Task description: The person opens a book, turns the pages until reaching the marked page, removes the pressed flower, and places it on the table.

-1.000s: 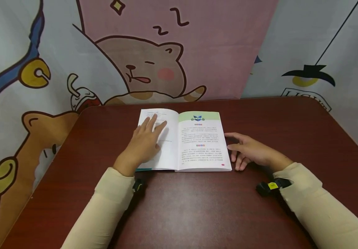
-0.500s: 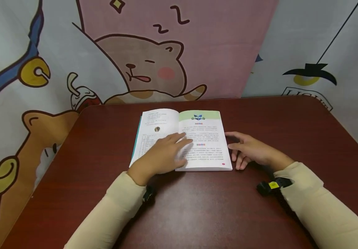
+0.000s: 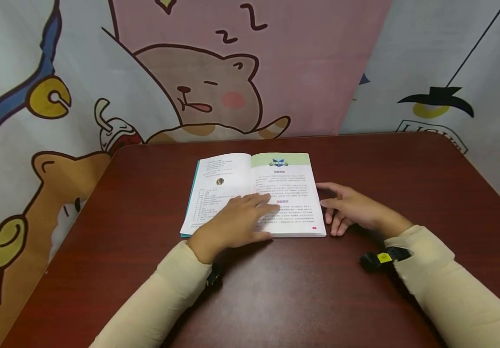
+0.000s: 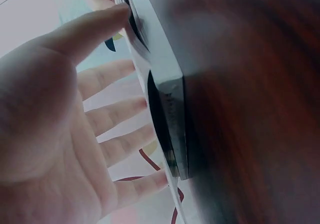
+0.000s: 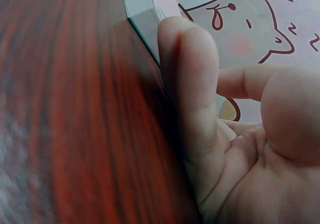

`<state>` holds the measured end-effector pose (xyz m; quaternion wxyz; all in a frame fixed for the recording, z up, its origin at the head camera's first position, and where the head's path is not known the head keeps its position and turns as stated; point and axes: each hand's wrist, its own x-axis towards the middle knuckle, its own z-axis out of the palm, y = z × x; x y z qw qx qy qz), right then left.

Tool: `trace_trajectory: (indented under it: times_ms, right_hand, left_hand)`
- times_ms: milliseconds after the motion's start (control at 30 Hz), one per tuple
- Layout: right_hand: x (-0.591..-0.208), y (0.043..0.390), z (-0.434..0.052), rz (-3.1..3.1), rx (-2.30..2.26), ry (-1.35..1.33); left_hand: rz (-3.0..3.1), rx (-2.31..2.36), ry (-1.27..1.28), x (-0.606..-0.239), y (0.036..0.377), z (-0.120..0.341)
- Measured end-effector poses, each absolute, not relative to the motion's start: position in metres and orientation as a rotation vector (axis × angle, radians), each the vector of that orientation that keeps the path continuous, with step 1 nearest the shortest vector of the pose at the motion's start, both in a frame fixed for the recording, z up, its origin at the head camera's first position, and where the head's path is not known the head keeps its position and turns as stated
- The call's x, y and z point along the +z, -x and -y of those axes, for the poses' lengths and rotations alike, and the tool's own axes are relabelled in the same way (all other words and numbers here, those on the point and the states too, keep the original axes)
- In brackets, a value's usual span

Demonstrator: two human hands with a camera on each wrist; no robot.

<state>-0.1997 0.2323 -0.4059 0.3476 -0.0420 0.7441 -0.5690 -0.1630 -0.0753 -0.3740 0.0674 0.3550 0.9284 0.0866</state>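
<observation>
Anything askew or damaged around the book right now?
Nothing stands out. The open book lies flat and square on the table; the left hand rests across its lower pages, the right hand beside its right edge.

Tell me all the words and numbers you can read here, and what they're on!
Book: rows of small print on both pages and a heading in the green band, all too small to read.
Curtain: capitals starting "LIGH", the rest cut off by the table.
Curtain, above the sleeping bear: two drawn "Z" sleep signs.
Wrist views: no words.
</observation>
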Motion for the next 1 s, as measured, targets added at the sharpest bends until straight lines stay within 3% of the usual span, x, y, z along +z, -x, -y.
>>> trace_trajectory:
  times_ms: [1000]
  right_hand:
    - [-0.405,0.2003,-0.234,-1.926,-1.473,0.116]
  left_hand:
    - [-2.745,0.235,-1.017,-0.3725,0.1649,0.0789]
